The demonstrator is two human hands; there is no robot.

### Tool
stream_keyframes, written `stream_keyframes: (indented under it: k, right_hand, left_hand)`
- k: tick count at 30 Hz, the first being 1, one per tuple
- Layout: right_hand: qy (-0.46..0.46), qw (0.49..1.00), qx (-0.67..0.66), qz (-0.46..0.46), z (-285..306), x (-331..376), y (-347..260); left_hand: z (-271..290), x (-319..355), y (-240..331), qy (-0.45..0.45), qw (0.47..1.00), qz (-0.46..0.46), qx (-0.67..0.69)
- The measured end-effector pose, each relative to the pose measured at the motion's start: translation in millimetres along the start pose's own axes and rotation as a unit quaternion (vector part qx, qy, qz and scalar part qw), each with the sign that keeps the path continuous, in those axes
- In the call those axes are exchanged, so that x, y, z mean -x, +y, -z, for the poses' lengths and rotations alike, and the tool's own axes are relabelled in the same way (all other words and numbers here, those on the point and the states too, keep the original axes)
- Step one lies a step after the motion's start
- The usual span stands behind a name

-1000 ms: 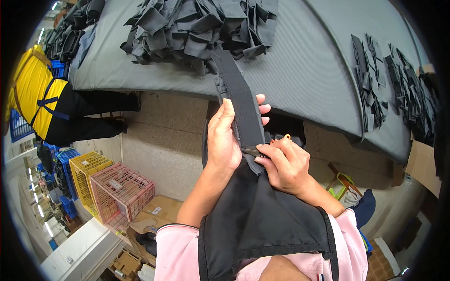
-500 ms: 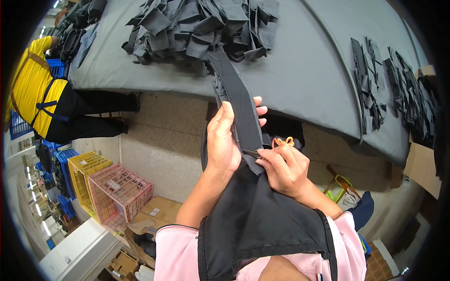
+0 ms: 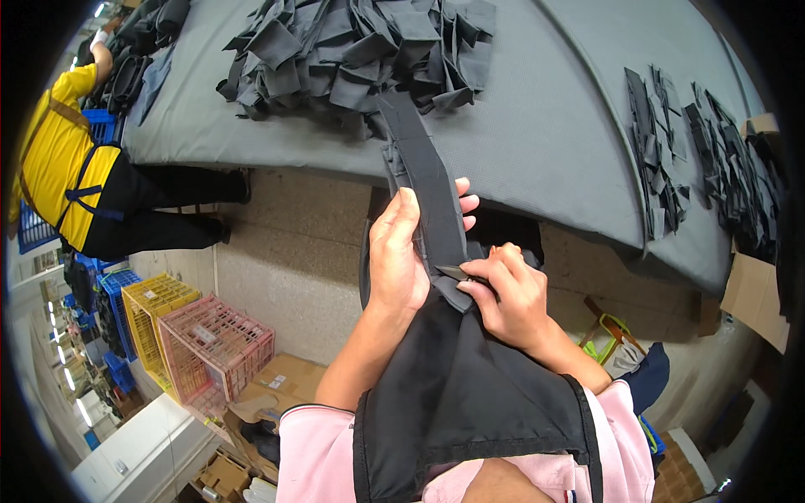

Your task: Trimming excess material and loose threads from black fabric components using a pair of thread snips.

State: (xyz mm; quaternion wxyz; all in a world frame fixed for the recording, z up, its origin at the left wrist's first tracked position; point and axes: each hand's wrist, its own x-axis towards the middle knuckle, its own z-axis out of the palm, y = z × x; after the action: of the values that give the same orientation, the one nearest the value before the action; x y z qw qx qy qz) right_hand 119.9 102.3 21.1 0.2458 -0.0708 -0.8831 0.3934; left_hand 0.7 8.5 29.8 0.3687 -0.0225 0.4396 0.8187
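The left hand point(image 3: 401, 260) wraps a black strap point(image 3: 428, 180), fingers clamped round it to hold it taut and raised above the surface point(image 3: 537, 126). The right hand point(image 3: 507, 298) pinches small snips point(image 3: 453, 272) at the strap's edge, fingers together. The strap is long, stiff-looking and stitched, joined to a black fabric panel point(image 3: 470, 402) draped over the forearms.

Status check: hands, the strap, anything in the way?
Left hand grips black strap. Right hand holds small snips at its edge. Nothing obstructing.
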Motion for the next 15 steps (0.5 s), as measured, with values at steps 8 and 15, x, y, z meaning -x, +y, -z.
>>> stream_keyframes:
  k: [8,15]
  right_hand:
    - [0.024,0.995,-0.06,-0.079,8.6,-16.6,9.8]
    - [0.008,0.999,0.046,0.019,3.9,-23.0,10.4]
  left_hand:
    - [9.2,3.5,-4.3,-0.045,0.999,0.024,-0.002]
    - [7.0,5.7,-5.4,-0.027,1.0,0.014,-0.003]
